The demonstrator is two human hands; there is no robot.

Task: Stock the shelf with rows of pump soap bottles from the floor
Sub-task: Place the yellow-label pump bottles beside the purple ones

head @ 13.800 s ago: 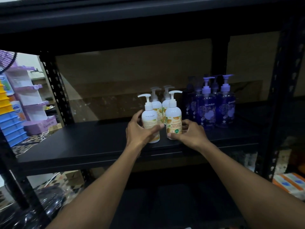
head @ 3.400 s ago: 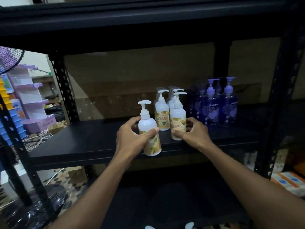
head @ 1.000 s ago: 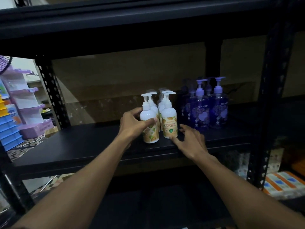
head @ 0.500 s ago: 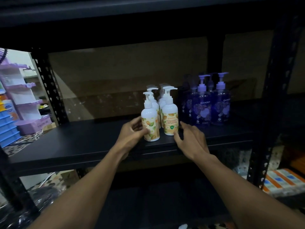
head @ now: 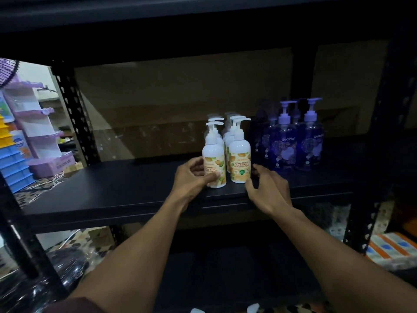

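A tall black metal rack (head: 72,114) fills most of what's in front of me, its uprights punched with rows of keyhole slots and its top tier lost in shadow. Behind it stands a flat brown panel (head: 180,93), dull and scuffed along its lower part. The shelf board (head: 126,190) at chest height is smooth matte black with a squared front lip.

Off to the left, past the rack, is a lilac and white plastic drawer tower (head: 38,123) with scalloped edges, and beside it a stack of blue plastic trays (head: 13,168).

On the right part of the board a cluster of purple bottles (head: 285,145) stands upright, clear tinted plastic with pale lilac pumps and a flower print. Just beside them, to their left, the white bottles (head: 228,136) stand in two tight rows running front to back, glossy, round-shouldered, with long-nosed white pumps and orange fruit labels.

The person's bare forearms reach in from below. The left hand (head: 191,177) grips the front left bottle (head: 213,159) low on its body, thumb laid across the label and fingers curled round the back; the bottle stands upright on the board near the front edge. The right hand (head: 268,190) is loose, fingers spread a little and only slightly bent, tips right by the base of the front right bottle (head: 240,161); I can't tell whether they touch it
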